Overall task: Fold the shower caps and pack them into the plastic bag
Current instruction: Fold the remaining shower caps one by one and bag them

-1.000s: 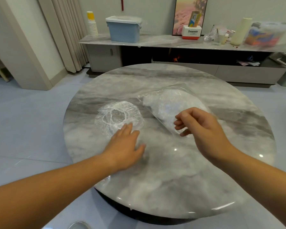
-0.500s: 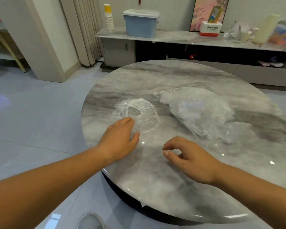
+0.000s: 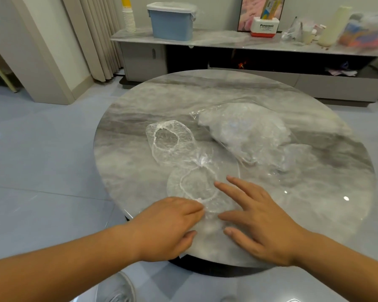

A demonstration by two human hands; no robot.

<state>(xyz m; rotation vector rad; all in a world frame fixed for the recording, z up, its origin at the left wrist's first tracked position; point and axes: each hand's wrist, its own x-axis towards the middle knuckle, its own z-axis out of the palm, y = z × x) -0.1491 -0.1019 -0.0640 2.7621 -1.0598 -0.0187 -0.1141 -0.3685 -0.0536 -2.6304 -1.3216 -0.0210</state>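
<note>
Step in hand: flattening. The clear crinkled plastic shower cap [image 3: 196, 188] lies spread just left of the clear stuffed plastic bag [image 3: 249, 131], nearer the person. The left hand [image 3: 168, 223] and right hand [image 3: 260, 221], both released and flat, press it. The next move likely calls for folding, with the film kept pinned.

A round table [image 3: 292, 203] of grey marble, streaked with white and darker bands. On it, the near shower cap [image 3: 196, 186] and the far shower cap [image 3: 168, 140] are clear with white elastic rims. The transparent plastic bag [image 3: 249, 131] shows milky white inside. Behind are a pale blue storage box [image 3: 172, 25] with a white lid, a red-and-white carton [image 3: 263, 27], cream curtains [image 3: 96, 35] and blue-grey floor tiles [image 3: 42, 160].
</note>
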